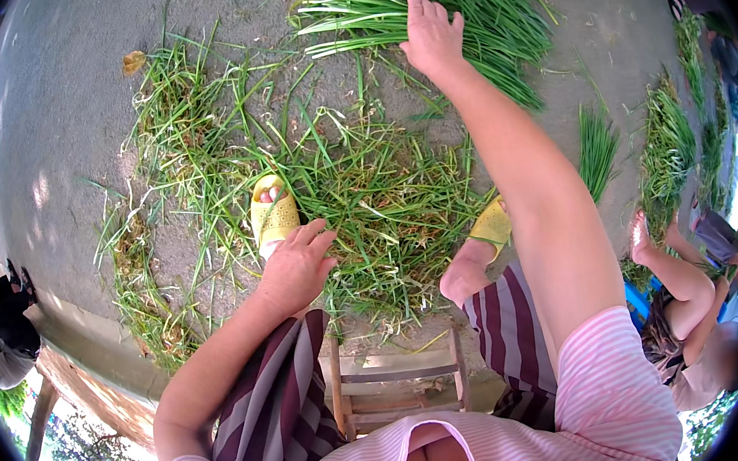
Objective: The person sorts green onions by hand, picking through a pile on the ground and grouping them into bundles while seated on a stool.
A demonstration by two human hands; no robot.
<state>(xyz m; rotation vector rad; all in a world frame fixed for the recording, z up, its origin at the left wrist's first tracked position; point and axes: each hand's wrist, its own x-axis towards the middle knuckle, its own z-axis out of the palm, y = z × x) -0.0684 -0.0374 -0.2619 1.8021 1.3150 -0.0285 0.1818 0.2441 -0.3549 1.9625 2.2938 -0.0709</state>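
Note:
My right hand (435, 34) reaches out and rests on a large pile of long green stalks with white ends (488, 19), probably garlic chives, its fingers spread over them. My left hand (299, 264) hangs over my left knee, just below a yellow slipper (274, 216), with nothing seen in it and its fingers apart. Loose green leaves and dry trimmings (393, 208) lie scattered on the ground between and around my feet. A small bundle of green stalks (596, 148) lies to the right of my forearm.
The other yellow slipper (492, 226) is on my right foot. A wooden seat frame (396, 374) is under me. At the right a seated person (683, 307) is beside another heap of greens (667, 148). Another person (9, 332) is at the far left, near a concrete ledge (97, 350).

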